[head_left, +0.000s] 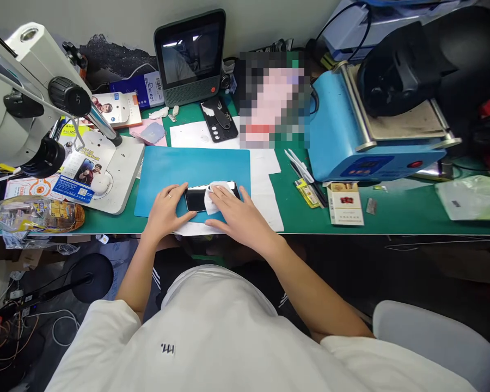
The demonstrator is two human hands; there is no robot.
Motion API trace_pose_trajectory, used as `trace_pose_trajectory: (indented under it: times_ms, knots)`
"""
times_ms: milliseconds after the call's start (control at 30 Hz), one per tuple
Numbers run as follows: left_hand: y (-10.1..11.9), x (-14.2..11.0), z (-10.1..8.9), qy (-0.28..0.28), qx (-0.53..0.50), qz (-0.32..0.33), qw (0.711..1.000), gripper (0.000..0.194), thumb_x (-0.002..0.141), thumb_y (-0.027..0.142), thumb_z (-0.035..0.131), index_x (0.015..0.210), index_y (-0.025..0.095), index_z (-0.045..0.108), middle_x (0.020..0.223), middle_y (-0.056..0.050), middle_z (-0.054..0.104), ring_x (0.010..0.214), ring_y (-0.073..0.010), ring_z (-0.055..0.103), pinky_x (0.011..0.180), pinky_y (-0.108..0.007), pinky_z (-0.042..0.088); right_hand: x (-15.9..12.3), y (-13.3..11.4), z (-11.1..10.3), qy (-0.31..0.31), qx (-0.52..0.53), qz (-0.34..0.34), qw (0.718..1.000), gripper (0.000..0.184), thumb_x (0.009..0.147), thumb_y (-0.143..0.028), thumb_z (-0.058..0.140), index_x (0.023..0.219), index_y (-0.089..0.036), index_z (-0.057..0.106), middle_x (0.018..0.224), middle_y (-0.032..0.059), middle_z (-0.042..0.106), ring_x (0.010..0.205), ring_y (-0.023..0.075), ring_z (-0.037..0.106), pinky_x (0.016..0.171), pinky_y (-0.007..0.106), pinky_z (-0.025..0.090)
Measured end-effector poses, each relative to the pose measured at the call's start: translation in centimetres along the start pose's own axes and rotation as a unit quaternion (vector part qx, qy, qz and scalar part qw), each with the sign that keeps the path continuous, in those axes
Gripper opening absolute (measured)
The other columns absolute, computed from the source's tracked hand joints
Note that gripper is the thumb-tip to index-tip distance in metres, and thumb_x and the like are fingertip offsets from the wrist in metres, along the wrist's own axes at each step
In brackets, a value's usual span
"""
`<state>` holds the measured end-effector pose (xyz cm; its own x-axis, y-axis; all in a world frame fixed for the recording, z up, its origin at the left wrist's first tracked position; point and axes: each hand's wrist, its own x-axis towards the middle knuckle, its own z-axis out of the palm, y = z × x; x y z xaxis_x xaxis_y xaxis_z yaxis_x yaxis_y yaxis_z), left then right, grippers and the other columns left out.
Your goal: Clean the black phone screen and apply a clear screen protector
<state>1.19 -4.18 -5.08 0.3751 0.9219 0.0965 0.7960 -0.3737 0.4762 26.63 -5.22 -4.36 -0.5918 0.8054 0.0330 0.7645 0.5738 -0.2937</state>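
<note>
A smartphone with a dark screen lies sideways on a blue mat close to the table's front edge. My left hand, a ring on one finger, steadies the phone's left end between spread thumb and fingers. Under the fingers of my right hand a crumpled white tissue is pressed against the screen. The phone's right part is mostly covered by that hand and the tissue. White paper sticks out from beneath the mat.
A microscope stands at left beside a plastic bottle. Behind the mat are a phone back cover and a smart display. Tweezers, a cigarette box and a blue machine occupy the right.
</note>
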Motion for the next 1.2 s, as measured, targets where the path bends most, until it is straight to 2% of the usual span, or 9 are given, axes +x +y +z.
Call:
trace_pose_trajectory:
  times_ms: [100,233,333,467,600,800,1033,1200]
  knots:
    - [0.0,0.0,0.0,-0.003,0.000,-0.007,1.000,0.074,0.097,0.051,0.069,0.161,0.025,0.042,0.155,-0.010,0.060,0.146,-0.0356,0.050,0.120,-0.054,0.043,0.8,-0.1,0.0,0.010,-0.005,-0.001,1.000,0.076,0.109,-0.059,0.036,0.165,-0.007,0.035,0.169,0.0252,0.040,0.158,0.0372,0.039,0.127,0.067,0.028]
    - [0.0,-0.1,0.0,-0.008,-0.001,-0.010,1.000,0.075,0.097,0.051,0.070,0.162,0.026,0.041,0.156,-0.010,0.059,0.147,-0.0357,0.049,0.120,-0.053,0.042,-0.8,-0.2,0.0,0.015,-0.001,0.002,1.000,0.073,0.110,-0.057,0.037,0.168,-0.013,0.031,0.169,0.0225,0.041,0.157,0.0364,0.040,0.126,0.068,0.030]
    - [0.0,-0.1,0.0,-0.003,-0.001,-0.006,1.000,0.076,0.096,0.051,0.071,0.162,0.025,0.042,0.155,-0.010,0.060,0.146,-0.0355,0.050,0.121,-0.053,0.042,-1.3,-0.3,0.0,0.005,-0.001,-0.001,1.000,0.075,0.109,-0.057,0.039,0.167,-0.010,0.033,0.170,0.0230,0.039,0.158,0.0371,0.039,0.125,0.069,0.030]
    - [-0.2,0.0,0.1,0.006,0.001,-0.001,1.000,0.076,0.096,0.052,0.070,0.161,0.024,0.043,0.154,-0.012,0.061,0.145,-0.0354,0.051,0.120,-0.053,0.043,1.6,-0.8,0.2,-0.008,0.005,-0.028,1.000,0.075,0.108,-0.059,0.039,0.166,-0.010,0.035,0.171,0.0219,0.038,0.159,0.0370,0.037,0.127,0.070,0.026]
    - [-0.3,0.0,0.2,-0.002,-0.002,0.000,1.000,0.077,0.097,0.054,0.069,0.161,0.023,0.042,0.156,-0.013,0.059,0.145,-0.0360,0.051,0.120,-0.053,0.043,4.2,-1.6,0.4,-0.007,0.013,-0.025,1.000,0.073,0.109,-0.060,0.036,0.164,-0.013,0.040,0.170,0.0196,0.041,0.158,0.0368,0.039,0.127,0.070,0.025]
    - [-0.3,-0.1,0.3,0.009,0.000,0.006,1.000,0.078,0.098,0.055,0.069,0.162,0.023,0.040,0.154,-0.012,0.061,0.145,-0.0349,0.051,0.120,-0.052,0.042,2.4,-1.3,0.2,0.010,0.001,-0.022,1.000,0.064,0.111,-0.055,0.034,0.160,-0.016,0.046,0.170,0.0181,0.041,0.157,0.0365,0.040,0.125,0.071,0.028]
    - [-0.3,-0.1,0.2,0.009,-0.007,0.004,1.000,0.075,0.099,0.061,0.066,0.160,0.023,0.044,0.154,-0.013,0.061,0.144,-0.0353,0.052,0.120,-0.052,0.042,4.0,-1.1,0.2,0.014,-0.007,-0.019,1.000,0.068,0.110,-0.059,0.032,0.158,-0.014,0.049,0.167,0.0186,0.047,0.155,0.0381,0.042,0.125,0.071,0.028]
    - [-0.1,-0.2,0.3,0.008,-0.005,0.004,1.000,0.074,0.099,0.057,0.067,0.161,0.024,0.043,0.156,-0.012,0.059,0.144,-0.0356,0.052,0.120,-0.052,0.043,3.0,-0.6,0.2,0.019,-0.027,-0.020,0.999,0.065,0.110,-0.057,0.037,0.157,-0.014,0.051,0.166,0.0204,0.047,0.156,0.0399,0.041,0.122,0.070,0.032]
